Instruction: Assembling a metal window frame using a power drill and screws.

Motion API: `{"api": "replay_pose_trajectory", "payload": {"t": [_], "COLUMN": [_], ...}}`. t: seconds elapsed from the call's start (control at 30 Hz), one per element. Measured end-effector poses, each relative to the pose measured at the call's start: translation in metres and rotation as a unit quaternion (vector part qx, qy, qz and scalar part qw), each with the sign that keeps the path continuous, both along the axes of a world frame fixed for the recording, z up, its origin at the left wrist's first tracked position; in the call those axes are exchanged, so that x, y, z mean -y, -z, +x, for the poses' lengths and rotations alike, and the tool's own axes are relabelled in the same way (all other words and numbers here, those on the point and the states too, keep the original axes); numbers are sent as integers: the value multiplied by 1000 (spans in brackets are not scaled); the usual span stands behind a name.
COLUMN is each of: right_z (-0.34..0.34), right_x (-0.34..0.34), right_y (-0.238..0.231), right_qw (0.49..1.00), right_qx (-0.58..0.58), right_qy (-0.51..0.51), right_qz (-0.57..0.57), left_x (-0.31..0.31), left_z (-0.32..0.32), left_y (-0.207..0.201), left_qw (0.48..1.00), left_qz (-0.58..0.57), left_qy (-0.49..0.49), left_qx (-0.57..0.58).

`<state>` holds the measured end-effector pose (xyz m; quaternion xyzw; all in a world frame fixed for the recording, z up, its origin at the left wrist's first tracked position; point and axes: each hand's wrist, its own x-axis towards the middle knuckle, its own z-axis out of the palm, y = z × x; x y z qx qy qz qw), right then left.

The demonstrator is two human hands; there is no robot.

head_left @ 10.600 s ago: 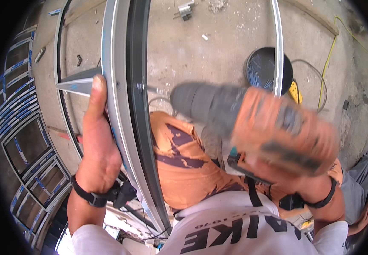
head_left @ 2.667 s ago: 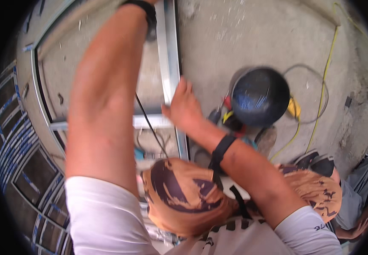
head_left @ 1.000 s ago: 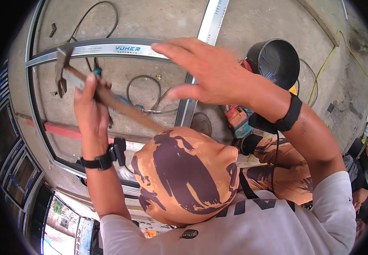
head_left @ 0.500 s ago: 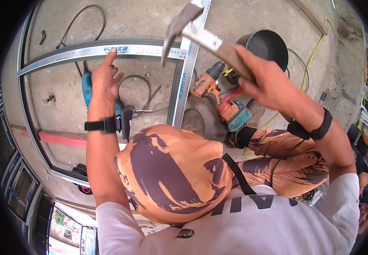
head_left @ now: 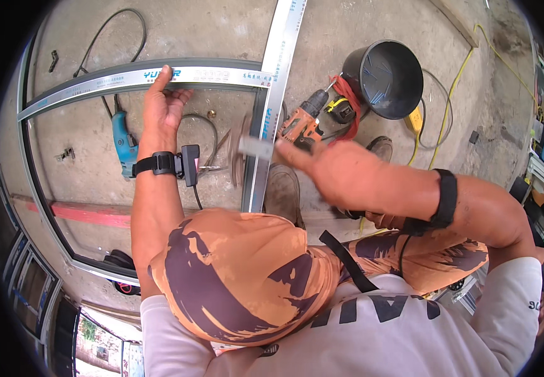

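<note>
My left hand (head_left: 164,108) is closed round the crossbar of a silver and dark metal frame (head_left: 222,76), thumb on top and fingers curled beneath. In my right hand (head_left: 344,174) is a hammer (head_left: 256,148), gripped by its handle and smeared by motion. The hammer's head appears over the inner side of the frame's long upright bar (head_left: 279,56); whether it touches the bar I cannot tell. Just beyond my right hand lies an orange cordless drill (head_left: 302,124), its lower part hidden. A blue corded power tool (head_left: 123,141) lies inside the frame beside my left forearm.
A black bucket (head_left: 355,70) holding thin bluish pieces stands on the concrete, beside a tape measure (head_left: 340,111) and red cloth (head_left: 349,91). A yellow power strip (head_left: 413,120) and yellow cable (head_left: 450,103) lie to the right. A red strip (head_left: 89,214) passes near the frame's lower part.
The hammer has swung down and toward me from above the joint of the bars. My right hand has dropped leftward with it, uncovering the bucket. My left hand stays on the crossbar.
</note>
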<state>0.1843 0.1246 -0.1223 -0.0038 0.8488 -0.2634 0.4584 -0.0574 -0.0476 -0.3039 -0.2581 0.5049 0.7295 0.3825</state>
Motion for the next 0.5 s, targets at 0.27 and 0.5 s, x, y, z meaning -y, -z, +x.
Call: {"api": "replay_pose_trajectory", "payload": {"t": [0.27, 0.5], "right_z": [5, 5], "right_x": [13, 4], "right_y": [-3, -5], "right_qw": [1000, 999], "right_qx": [0, -20], "right_qy": [-12, 37], "right_qz": [21, 22], "left_x": [1, 1], "left_z": [-7, -7], "left_y": [1, -4], "left_qw": [997, 995], "left_qz": [-61, -91], "left_qy": [36, 40], "left_qx": [-17, -23]}}
